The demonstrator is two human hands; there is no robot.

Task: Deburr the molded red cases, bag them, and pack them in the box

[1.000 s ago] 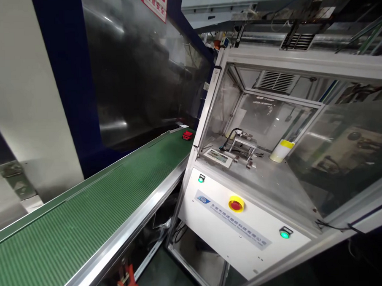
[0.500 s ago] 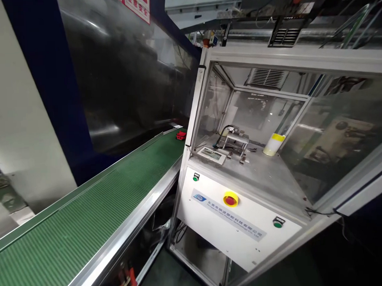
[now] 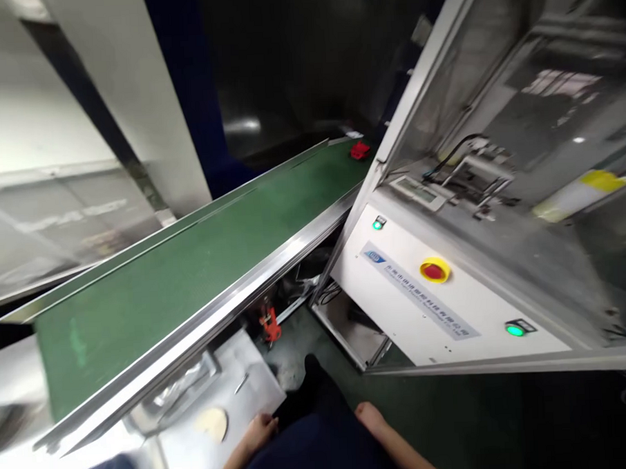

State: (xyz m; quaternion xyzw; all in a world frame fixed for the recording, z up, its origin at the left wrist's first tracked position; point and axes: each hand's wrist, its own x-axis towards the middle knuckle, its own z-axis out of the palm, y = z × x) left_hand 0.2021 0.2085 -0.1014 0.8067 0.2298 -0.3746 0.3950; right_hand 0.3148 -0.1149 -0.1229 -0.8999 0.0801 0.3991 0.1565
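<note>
your view has dropped from the cabinet to your lap: left hand [image 3: 259, 429] touches the steel table [image 3: 257, 382] edge, right hand [image 3: 370, 417] empty, fingers loosely curled, holding nothing.

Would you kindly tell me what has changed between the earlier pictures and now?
The view has tipped downward, so both of the person's hands now show at the bottom edge: the left hand touches the corner of a metal table, the right hand hangs free. Neither holds anything. The red part lies at the far end of the green conveyor belt as before.
</note>
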